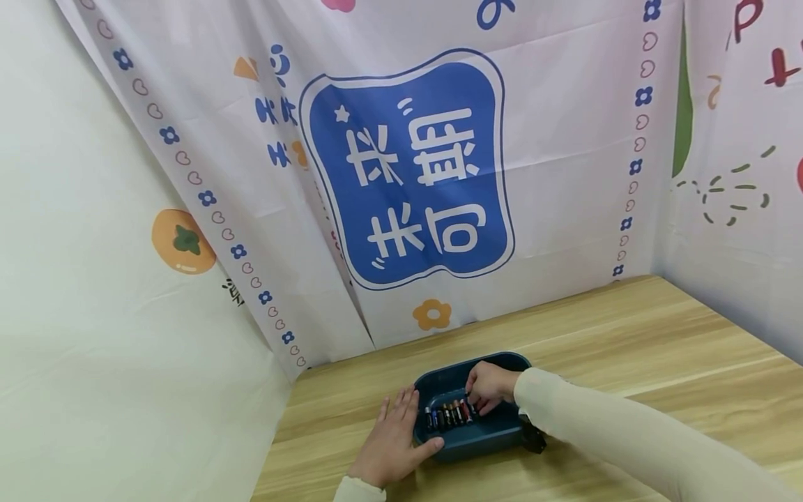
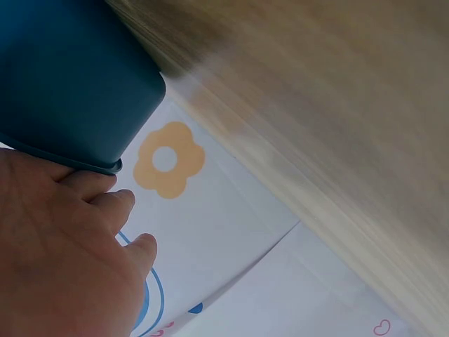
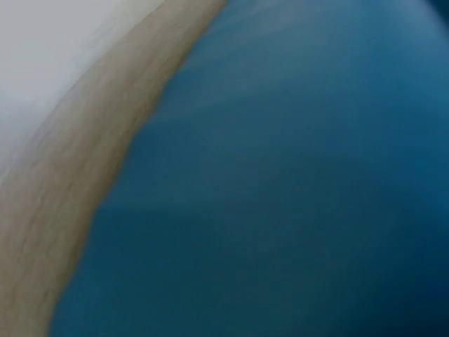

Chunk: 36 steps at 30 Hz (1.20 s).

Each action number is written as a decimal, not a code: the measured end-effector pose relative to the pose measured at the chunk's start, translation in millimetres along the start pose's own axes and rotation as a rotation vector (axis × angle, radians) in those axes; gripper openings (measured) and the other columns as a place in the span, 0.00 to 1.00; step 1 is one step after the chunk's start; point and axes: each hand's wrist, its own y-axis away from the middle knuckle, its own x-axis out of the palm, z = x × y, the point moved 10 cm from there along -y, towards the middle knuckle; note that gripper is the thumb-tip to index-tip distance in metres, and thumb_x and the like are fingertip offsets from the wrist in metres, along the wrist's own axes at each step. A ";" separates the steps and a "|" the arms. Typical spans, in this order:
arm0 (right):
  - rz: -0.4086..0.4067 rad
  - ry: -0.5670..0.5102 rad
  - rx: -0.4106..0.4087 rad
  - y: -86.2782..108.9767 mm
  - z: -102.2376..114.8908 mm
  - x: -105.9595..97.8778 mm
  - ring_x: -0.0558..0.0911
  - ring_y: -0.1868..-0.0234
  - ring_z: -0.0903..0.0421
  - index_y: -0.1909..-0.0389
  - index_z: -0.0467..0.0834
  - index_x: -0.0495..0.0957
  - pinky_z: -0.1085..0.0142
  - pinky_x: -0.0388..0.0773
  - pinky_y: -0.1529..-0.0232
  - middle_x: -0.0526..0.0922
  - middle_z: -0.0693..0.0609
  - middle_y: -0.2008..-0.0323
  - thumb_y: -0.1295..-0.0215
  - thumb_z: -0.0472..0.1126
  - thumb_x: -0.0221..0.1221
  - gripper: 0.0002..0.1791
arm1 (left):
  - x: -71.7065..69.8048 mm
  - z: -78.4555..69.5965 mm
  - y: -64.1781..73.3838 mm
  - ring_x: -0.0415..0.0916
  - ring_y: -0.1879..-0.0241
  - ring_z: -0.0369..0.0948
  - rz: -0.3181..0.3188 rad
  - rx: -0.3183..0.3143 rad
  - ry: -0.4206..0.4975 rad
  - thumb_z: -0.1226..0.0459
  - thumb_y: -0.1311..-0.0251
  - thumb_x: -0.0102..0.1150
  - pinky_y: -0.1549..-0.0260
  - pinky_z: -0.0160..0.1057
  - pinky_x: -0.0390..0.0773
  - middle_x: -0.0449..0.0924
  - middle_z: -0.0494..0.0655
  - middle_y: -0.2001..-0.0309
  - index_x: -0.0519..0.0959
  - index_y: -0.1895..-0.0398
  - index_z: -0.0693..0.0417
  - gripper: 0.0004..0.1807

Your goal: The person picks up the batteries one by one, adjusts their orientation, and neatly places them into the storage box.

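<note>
A dark blue-green plastic tub (image 1: 483,445) stands on the wooden table, with several batteries (image 1: 448,414) lined up side by side on its floor. My left hand (image 1: 392,439) rests against the tub's left rim, fingers straight and thumb spread along the front edge. In the left wrist view, those fingers (image 2: 105,200) touch the rim from outside. My right hand (image 1: 491,385) reaches into the tub with curled fingers, pinching a battery (image 1: 472,408) at the right end of the row; the fingers partly hide it. Only the tub's blurred blue surface (image 3: 280,182) and some skin fill the right wrist view.
The light wooden table (image 1: 602,348) extends around the tub. Behind it hangs a printed white cloth (image 1: 564,209) with a blue panel, and more pale cloth covers the left and right sides. A black object (image 1: 533,438) sits at the right wrist, by the tub's front-right corner.
</note>
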 end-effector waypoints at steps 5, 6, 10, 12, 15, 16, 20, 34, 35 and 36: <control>-0.004 0.032 0.030 -7.0 -8.1 2.1 0.82 0.72 0.49 0.66 0.35 0.77 0.60 0.84 0.72 0.79 0.42 0.70 0.43 0.23 0.61 0.07 | 1.9 1.7 0.9 0.39 0.25 0.47 0.011 -0.012 -0.006 0.28 0.39 0.36 0.31 0.57 0.40 0.42 0.52 0.23 0.49 0.23 0.57 0.53; -0.006 0.036 0.032 -8.3 -9.5 2.8 0.83 0.72 0.49 0.67 0.35 0.77 0.60 0.84 0.72 0.79 0.42 0.70 0.43 0.23 0.61 0.07 | 1.9 1.8 1.3 0.39 0.25 0.46 0.012 -0.014 -0.006 0.28 0.39 0.36 0.30 0.57 0.40 0.42 0.51 0.23 0.48 0.23 0.57 0.53; -0.016 0.062 0.028 -8.7 -9.2 4.7 0.82 0.72 0.50 0.67 0.36 0.77 0.60 0.84 0.73 0.79 0.43 0.70 0.43 0.23 0.61 0.06 | 1.6 2.5 1.9 0.39 0.25 0.46 0.013 -0.018 0.002 0.28 0.39 0.36 0.30 0.57 0.40 0.42 0.51 0.23 0.49 0.23 0.56 0.53; -0.020 0.077 0.030 -6.6 -6.4 4.8 0.82 0.73 0.50 0.67 0.36 0.78 0.60 0.84 0.73 0.80 0.44 0.70 0.42 0.24 0.61 0.06 | 1.3 2.6 2.0 0.38 0.25 0.46 0.014 -0.021 0.005 0.28 0.39 0.36 0.30 0.57 0.40 0.42 0.51 0.23 0.49 0.23 0.56 0.53; -0.022 0.098 0.039 -4.5 -3.3 4.1 0.82 0.73 0.50 0.68 0.36 0.78 0.61 0.83 0.73 0.80 0.44 0.70 0.42 0.25 0.62 0.05 | 0.8 2.5 1.6 0.38 0.25 0.46 0.013 -0.021 0.007 0.28 0.39 0.36 0.30 0.57 0.39 0.42 0.50 0.23 0.49 0.23 0.56 0.53; -0.022 0.101 0.041 -4.2 -2.8 4.0 0.82 0.73 0.51 0.68 0.36 0.78 0.61 0.83 0.74 0.80 0.45 0.71 0.42 0.25 0.62 0.05 | 0.7 2.4 1.3 0.38 0.25 0.46 0.012 -0.021 0.004 0.28 0.39 0.36 0.30 0.57 0.39 0.42 0.50 0.23 0.49 0.23 0.57 0.54; -0.019 0.108 0.039 -5.6 -4.4 3.4 0.82 0.73 0.50 0.69 0.36 0.79 0.61 0.83 0.74 0.80 0.44 0.71 0.42 0.25 0.62 0.04 | -0.3 0.8 0.4 0.40 0.25 0.48 0.012 -0.016 0.000 0.28 0.39 0.36 0.31 0.58 0.40 0.42 0.51 0.23 0.49 0.23 0.57 0.54; -0.016 0.135 0.033 -8.0 -6.1 3.4 0.80 0.74 0.51 0.71 0.39 0.79 0.61 0.83 0.76 0.80 0.45 0.72 0.42 0.28 0.63 0.04 | 2.3 2.4 -1.3 0.40 0.25 0.49 0.021 -0.022 -0.009 0.27 0.40 0.35 0.31 0.58 0.39 0.42 0.52 0.23 0.49 0.23 0.58 0.54; -0.020 0.135 0.036 -8.2 -6.4 2.9 0.80 0.74 0.51 0.71 0.39 0.79 0.61 0.83 0.76 0.80 0.45 0.72 0.43 0.28 0.64 0.04 | 2.5 2.9 -1.6 0.39 0.25 0.48 0.021 -0.022 -0.008 0.27 0.39 0.35 0.31 0.57 0.38 0.41 0.51 0.23 0.48 0.23 0.57 0.54; -0.022 0.138 0.038 -8.6 -6.4 2.5 0.80 0.74 0.51 0.71 0.38 0.79 0.61 0.83 0.76 0.80 0.45 0.72 0.43 0.28 0.64 0.04 | 2.3 2.8 -1.8 0.39 0.25 0.48 0.017 -0.019 -0.006 0.27 0.39 0.35 0.31 0.57 0.38 0.41 0.51 0.23 0.48 0.23 0.57 0.54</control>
